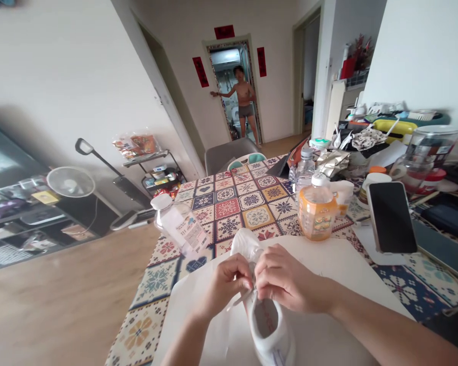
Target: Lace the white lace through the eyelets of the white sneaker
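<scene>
A white shoe (273, 340) rests on a white sheet (198, 305) laid over the patterned tablecloth, its toe pointing away from me and its opening towards me. Both hands meet over the lacing part of the shoe. My left hand (229, 279) is closed in a pinch, with a pale shoelace (238, 300) coming out below its fingertips. From the other side my right hand (280, 277) curls its fingers down at the laces. Its fingertips are partly hidden, as is the middle of the shoe. Red marks show on the insole (267, 315).
Beyond the sheet stand an orange-labelled bottle (316, 211), a clear bottle (305, 168) and a tilted clear jar (179, 223). A phone (392, 216) leans at the right, before piled clutter. A chair (229, 152) is at the far edge; a person (245, 99) stands in a doorway.
</scene>
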`<move>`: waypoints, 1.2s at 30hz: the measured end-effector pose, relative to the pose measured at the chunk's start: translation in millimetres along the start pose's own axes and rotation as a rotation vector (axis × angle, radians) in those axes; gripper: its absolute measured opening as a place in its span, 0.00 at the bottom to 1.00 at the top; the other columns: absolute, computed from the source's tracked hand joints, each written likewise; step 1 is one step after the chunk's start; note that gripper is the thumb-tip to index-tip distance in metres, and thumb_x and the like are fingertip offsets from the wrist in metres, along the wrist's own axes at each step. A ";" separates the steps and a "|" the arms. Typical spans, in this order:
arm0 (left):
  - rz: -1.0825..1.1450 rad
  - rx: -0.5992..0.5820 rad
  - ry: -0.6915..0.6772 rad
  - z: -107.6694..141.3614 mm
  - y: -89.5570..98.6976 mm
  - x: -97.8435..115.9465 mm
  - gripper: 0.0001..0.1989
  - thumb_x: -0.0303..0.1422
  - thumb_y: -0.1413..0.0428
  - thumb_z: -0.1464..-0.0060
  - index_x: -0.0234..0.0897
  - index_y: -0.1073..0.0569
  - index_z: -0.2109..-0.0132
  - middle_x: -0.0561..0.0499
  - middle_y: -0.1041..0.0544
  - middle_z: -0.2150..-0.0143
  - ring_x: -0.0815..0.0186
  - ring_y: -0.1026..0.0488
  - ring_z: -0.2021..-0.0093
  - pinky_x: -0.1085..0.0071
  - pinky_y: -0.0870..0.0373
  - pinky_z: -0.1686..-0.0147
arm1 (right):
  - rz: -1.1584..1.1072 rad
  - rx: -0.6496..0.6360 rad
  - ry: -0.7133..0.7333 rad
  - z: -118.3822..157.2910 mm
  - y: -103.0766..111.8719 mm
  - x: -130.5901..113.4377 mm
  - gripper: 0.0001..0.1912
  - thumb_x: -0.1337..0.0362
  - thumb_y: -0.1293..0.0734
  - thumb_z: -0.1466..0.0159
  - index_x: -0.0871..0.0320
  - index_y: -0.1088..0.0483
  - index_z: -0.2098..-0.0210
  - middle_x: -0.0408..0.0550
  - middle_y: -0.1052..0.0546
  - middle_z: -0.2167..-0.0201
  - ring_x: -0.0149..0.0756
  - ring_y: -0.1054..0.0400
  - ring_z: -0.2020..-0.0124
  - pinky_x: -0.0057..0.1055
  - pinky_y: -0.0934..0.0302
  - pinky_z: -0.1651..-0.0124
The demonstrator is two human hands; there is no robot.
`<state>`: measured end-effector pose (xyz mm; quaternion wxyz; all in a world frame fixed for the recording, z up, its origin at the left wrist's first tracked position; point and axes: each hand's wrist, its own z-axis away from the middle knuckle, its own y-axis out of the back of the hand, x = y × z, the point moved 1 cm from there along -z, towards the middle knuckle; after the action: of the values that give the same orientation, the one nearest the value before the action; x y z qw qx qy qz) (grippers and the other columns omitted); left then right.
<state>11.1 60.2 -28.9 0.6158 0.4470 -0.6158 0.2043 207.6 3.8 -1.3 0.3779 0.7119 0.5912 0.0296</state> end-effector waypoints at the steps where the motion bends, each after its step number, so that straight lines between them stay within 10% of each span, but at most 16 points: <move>1: -0.022 -0.001 0.001 -1.0 2.1 -2.1 0.12 0.37 0.34 0.52 0.36 0.23 0.77 0.51 0.28 0.72 0.67 0.32 0.70 0.72 0.36 0.68 | -0.063 -0.063 -0.005 -0.5 2.2 0.0 0.11 0.64 0.37 0.29 0.57 0.30 0.68 0.45 0.23 0.68 0.33 0.32 0.64 0.34 0.43 0.55; 6: -0.192 0.089 -0.019 -3.6 5.8 -7.8 0.06 0.24 0.38 0.54 0.38 0.21 0.76 0.50 0.25 0.70 0.65 0.30 0.68 0.72 0.34 0.66 | -0.234 -0.280 -0.046 -0.5 9.7 2.8 0.11 0.64 0.36 0.30 0.56 0.29 0.69 0.42 0.22 0.72 0.31 0.30 0.66 0.34 0.43 0.51; 15: -0.229 0.041 0.037 -1.7 9.3 -4.3 0.08 0.20 0.44 0.55 0.37 0.23 0.72 0.51 0.27 0.66 0.67 0.31 0.66 0.72 0.35 0.66 | -0.292 -0.282 -0.150 1.4 9.2 5.2 0.22 0.52 0.40 0.28 0.59 0.27 0.71 0.46 0.23 0.72 0.32 0.31 0.66 0.32 0.40 0.55; 23: 0.068 -0.202 -0.102 7.2 15.0 10.2 0.19 0.48 0.33 0.55 0.35 0.24 0.70 0.52 0.28 0.70 0.67 0.32 0.68 0.71 0.36 0.65 | 0.052 -0.177 -0.254 6.0 -1.7 11.1 0.15 0.53 0.30 0.36 0.60 0.27 0.64 0.48 0.27 0.68 0.36 0.36 0.65 0.32 0.43 0.62; 28: 0.218 -0.185 -0.077 10.1 4.9 10.4 0.18 0.45 0.33 0.53 0.35 0.26 0.69 0.54 0.28 0.74 0.70 0.33 0.72 0.73 0.37 0.68 | 0.001 -0.078 -0.196 5.9 -13.3 6.7 0.12 0.58 0.34 0.33 0.59 0.28 0.68 0.48 0.28 0.68 0.35 0.36 0.65 0.32 0.41 0.60; 36: -0.066 -0.194 -0.002 9.3 -0.6 15.3 0.15 0.38 0.31 0.55 0.34 0.27 0.66 0.53 0.28 0.69 0.69 0.33 0.70 0.73 0.35 0.68 | -0.866 0.078 -0.385 10.5 -2.9 4.7 0.15 0.55 0.28 0.37 0.58 0.29 0.73 0.41 0.30 0.74 0.28 0.34 0.74 0.26 0.38 0.69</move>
<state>8.6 47.9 -16.2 0.6620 0.4056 -0.6181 0.1230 211.8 2.6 -12.4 0.4312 0.4060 0.7534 -0.2856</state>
